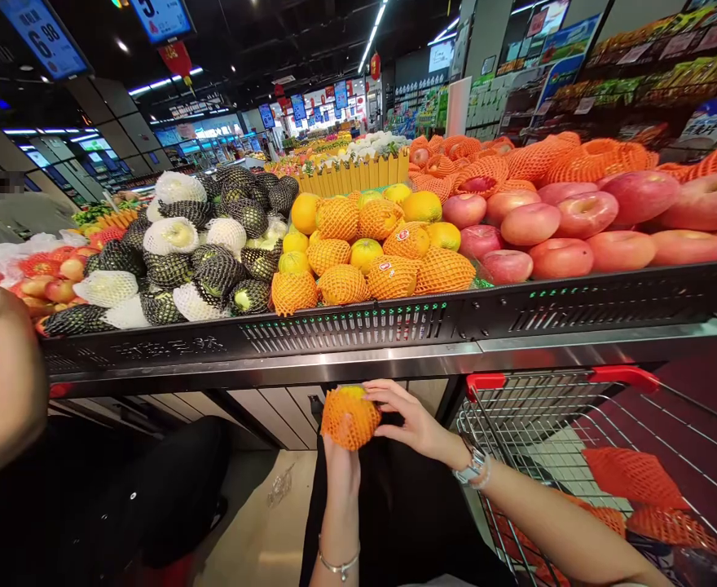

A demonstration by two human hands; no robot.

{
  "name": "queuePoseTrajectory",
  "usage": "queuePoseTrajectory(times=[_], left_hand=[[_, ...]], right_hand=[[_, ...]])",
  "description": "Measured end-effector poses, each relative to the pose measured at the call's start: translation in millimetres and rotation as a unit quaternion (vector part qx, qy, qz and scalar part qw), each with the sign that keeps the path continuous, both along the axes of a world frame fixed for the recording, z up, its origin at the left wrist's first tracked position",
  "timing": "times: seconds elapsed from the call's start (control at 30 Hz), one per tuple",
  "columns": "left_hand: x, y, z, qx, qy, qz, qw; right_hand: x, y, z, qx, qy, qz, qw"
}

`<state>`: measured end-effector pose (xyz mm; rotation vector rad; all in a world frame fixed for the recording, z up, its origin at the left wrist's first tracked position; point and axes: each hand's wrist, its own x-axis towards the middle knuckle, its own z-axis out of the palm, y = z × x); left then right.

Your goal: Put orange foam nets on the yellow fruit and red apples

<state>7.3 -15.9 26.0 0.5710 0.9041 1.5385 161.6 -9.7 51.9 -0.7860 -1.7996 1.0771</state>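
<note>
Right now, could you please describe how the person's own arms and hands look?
The arm of the left hand wears a thin silver bracelet with a small charm. The arm of the right hand wears a silver watch and, beside it, a pale bracelet. No gloves or sleeves show on either.

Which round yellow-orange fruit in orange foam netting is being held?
The netted fruit in the left hand, with the right hand beside it; the similar displayed fruits sit in the black plastic tray.
</note>
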Motion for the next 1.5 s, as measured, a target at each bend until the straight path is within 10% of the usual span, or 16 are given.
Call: queuePoseTrajectory(times=[0.2,0.47,0.8,1.0,1.17,1.37,1.5], left_hand=[[-12.7,0.2,1.5,-0.013,-0.012,0.019,1.000],[-11.1,-5.2,8.0,-0.007,-0.022,-0.123,0.992],[-11.0,-1.9,-10.8,-0.025,0.007,-0.081,0.996],[-14.5,2.3,-3.1,0.039,0.220,-0.089,0.971],[-5.9,-10.9,16.1,0.073,0.381,-0.185,0.903],[-27.7,-26.5,43.1,0.082,0.431,-0.235,0.867],[-36.1,-10.5,33.4,0.067,0.344,-0.057,0.935]], right_hand=[[-16.4,4.8,-18.5,0.004,-0.050,-0.055,0.997],[3.3,12.5,-4.8,0.017,0.007,-0.104,0.994],[-11.1,18.0,-22.2,-0.142,0.107,-0.166,0.970],[-29.1,-4.1,-20.3,-0.398,0.292,0.062,0.867],[-27.4,-1.9,-16.6,-0.448,0.348,-0.006,0.824],[-5.2,13.9,-5.4,-0.335,0.349,-0.098,0.870],[-4.1,15.1,-4.2,-0.260,0.308,-0.110,0.908]])
